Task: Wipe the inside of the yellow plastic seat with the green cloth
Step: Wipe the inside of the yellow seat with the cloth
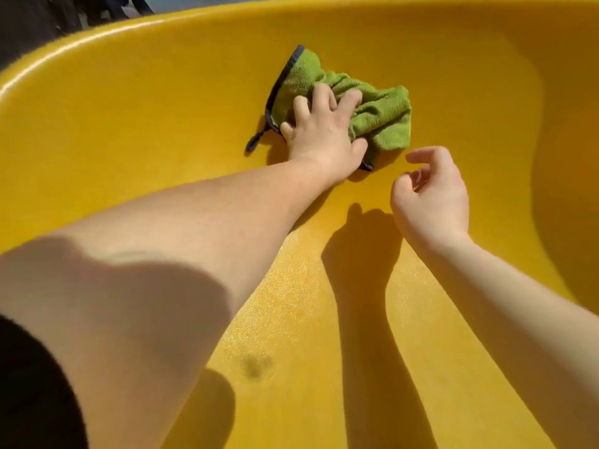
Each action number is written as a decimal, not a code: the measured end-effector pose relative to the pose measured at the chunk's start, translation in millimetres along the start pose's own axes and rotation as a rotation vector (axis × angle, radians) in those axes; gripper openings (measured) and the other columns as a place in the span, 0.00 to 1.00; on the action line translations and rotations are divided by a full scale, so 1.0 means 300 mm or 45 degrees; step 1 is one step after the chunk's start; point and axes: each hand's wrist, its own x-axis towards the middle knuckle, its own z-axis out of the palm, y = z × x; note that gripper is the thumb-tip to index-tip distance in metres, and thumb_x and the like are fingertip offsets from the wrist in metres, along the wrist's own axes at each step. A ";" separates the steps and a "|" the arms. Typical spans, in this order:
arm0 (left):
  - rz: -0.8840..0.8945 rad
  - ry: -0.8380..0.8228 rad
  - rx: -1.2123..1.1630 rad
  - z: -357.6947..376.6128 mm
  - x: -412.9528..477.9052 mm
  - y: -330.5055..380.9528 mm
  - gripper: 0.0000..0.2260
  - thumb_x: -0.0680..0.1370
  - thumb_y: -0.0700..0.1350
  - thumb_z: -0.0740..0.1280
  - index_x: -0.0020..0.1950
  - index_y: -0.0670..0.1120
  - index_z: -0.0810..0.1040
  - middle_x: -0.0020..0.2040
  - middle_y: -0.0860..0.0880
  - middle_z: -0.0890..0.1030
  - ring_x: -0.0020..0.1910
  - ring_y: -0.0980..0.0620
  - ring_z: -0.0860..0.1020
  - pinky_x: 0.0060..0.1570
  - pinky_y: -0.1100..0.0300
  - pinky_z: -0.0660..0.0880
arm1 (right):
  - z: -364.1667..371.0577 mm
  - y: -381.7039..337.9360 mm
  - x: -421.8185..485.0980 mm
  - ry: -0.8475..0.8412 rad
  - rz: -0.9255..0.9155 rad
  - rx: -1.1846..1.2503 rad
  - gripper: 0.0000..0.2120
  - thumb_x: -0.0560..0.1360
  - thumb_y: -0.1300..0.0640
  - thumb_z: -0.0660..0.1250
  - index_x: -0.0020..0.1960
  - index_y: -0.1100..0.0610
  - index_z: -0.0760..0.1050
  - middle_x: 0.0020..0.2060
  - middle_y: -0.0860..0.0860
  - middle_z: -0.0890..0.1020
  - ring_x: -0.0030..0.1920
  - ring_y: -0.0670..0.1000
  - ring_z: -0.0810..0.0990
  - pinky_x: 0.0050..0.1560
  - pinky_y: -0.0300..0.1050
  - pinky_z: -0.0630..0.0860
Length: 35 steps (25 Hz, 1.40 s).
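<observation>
The yellow plastic seat [155, 118] fills almost the whole view, its curved inner wall rising to a glossy rim at the top left. A crumpled green cloth [382, 115] with a dark edge band lies against the inner wall near the upper middle. My left hand [321, 131] presses flat on the cloth's left half, fingers spread over it and the thumb tucked under its lower edge. My right hand [431, 196] hovers just below and to the right of the cloth, fingers loosely curled, holding nothing and not touching the cloth.
A dark smudge [256, 367] marks the seat's textured bottom near the lower middle. Shadows of both arms fall across the seat floor. Beyond the rim at the top left lies a dark area [39, 24].
</observation>
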 end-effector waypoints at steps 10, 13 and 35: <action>0.114 -1.171 0.060 -0.052 -0.793 0.110 0.31 0.73 0.69 0.57 0.75 0.63 0.60 0.63 0.45 0.68 0.67 0.37 0.64 0.62 0.37 0.66 | -0.189 -0.073 -0.238 -1.088 -0.197 -1.009 0.15 0.80 0.49 0.64 0.62 0.54 0.78 0.49 0.54 0.81 0.47 0.59 0.78 0.37 0.43 0.71; 0.199 -1.397 -0.017 -0.176 -0.990 0.197 0.31 0.73 0.70 0.56 0.74 0.60 0.59 0.68 0.44 0.68 0.68 0.34 0.64 0.62 0.35 0.68 | -0.247 -0.082 -0.345 -1.201 -0.363 -1.311 0.18 0.80 0.45 0.64 0.65 0.52 0.78 0.51 0.52 0.82 0.51 0.59 0.80 0.45 0.47 0.79; 0.153 -0.087 -0.087 0.090 -0.043 0.437 0.19 0.76 0.54 0.66 0.66 0.55 0.66 0.63 0.46 0.66 0.62 0.41 0.65 0.55 0.42 0.69 | -0.428 0.300 0.147 -0.203 -0.363 -0.971 0.18 0.79 0.47 0.64 0.67 0.51 0.76 0.58 0.55 0.77 0.61 0.60 0.77 0.43 0.49 0.71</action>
